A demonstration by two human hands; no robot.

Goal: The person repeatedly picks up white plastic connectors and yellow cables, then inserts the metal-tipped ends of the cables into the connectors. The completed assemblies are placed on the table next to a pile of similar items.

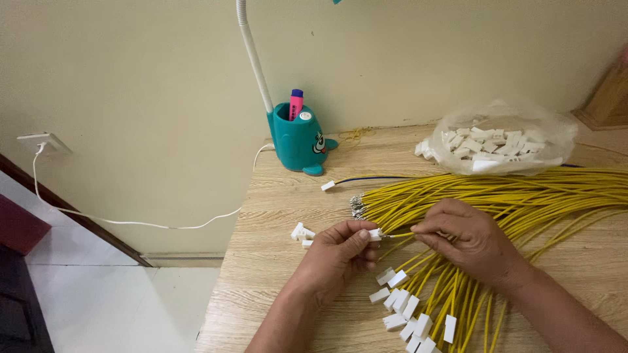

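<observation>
left hand (340,252) pinching white connector (374,234), right hand (468,236) gripping yellow wire (400,234), wooden table (288,216)

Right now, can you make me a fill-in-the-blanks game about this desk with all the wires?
1. The left hand pinches a small ____ plastic connector.
2. The right hand holds a wire coloured ____.
3. The pink marker stands in a ____ lamp base.
4. Loose connectors fill a clear plastic ____.

Missing words: white, yellow, teal, bag

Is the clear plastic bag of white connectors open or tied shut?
Open. The clear plastic bag lies slack on the wooden table, its mouth facing left, with white connectors spilling out there.
</observation>
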